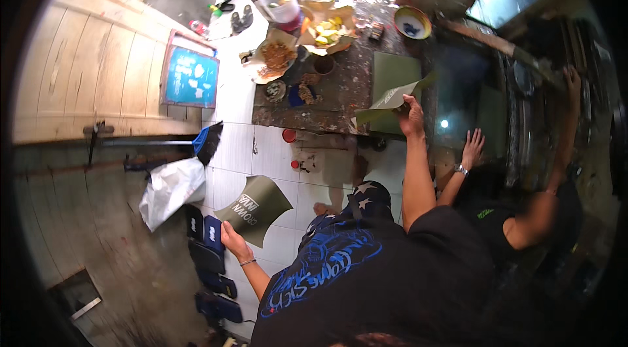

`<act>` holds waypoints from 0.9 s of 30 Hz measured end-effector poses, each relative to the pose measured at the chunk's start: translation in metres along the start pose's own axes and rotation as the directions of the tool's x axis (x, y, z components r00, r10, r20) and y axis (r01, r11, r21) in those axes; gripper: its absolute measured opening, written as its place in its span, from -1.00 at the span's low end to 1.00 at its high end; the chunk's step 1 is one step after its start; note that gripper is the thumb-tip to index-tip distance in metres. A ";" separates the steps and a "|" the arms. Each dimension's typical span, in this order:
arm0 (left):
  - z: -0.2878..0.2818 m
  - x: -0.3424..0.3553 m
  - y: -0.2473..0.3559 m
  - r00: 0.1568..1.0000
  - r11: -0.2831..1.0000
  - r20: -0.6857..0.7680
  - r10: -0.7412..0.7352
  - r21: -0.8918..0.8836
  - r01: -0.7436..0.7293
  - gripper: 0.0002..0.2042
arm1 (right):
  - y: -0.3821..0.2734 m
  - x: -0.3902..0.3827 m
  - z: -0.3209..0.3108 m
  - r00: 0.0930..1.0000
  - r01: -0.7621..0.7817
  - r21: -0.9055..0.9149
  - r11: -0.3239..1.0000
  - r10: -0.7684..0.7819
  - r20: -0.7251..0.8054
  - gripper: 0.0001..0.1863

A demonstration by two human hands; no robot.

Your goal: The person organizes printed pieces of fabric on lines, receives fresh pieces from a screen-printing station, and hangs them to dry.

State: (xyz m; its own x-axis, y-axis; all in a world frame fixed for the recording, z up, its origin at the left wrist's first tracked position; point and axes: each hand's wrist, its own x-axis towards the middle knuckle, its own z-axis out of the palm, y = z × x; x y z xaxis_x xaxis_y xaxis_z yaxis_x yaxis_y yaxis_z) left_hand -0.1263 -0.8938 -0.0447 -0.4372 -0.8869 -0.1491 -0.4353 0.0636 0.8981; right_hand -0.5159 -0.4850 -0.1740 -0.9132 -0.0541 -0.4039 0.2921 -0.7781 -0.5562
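- Left hand (229, 234): fingers pinched on the lower corner of an olive-green printed sheet (255, 208), held out over the white tiled floor, well left of the worktable (340, 85).
- Right hand (412, 118): fingers clamped on a second olive sheet (391, 95), its corner lifted off the worktable's near edge.
- Step, as judged: sheets being lifted away one at a time; a clean peel needs a steady pull.
- Co-worker's hand (472, 147): fingers spread flat, just right of the worktable.
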 end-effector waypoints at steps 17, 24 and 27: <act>-0.326 -0.182 -0.207 0.537 0.981 -0.841 -0.068 0.040 0.188 -0.79 | 0.324 -0.389 0.332 0.132 0.930 -0.168 0.326 0.130 0.983 -0.70; -0.445 -0.358 -0.251 0.195 0.926 -0.961 -0.196 -0.116 0.360 -0.79 | 0.536 -0.546 0.301 -0.255 0.941 -0.015 0.339 0.738 0.625 -0.74; -0.461 -0.389 -0.272 0.068 0.877 -0.955 -0.288 -0.234 0.419 -0.78 | 0.619 -0.589 0.288 -0.409 0.907 0.121 0.403 0.775 0.482 -0.74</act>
State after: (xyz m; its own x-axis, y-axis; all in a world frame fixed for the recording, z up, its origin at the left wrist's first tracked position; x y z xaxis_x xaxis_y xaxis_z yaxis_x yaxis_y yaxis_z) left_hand 0.5246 -0.7767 -0.0405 0.8472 -0.5160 0.1266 -0.3806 -0.4231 0.8223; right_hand 0.1212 -1.1150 -0.0713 0.4631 -0.8823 0.0839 -0.7450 -0.4388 -0.5024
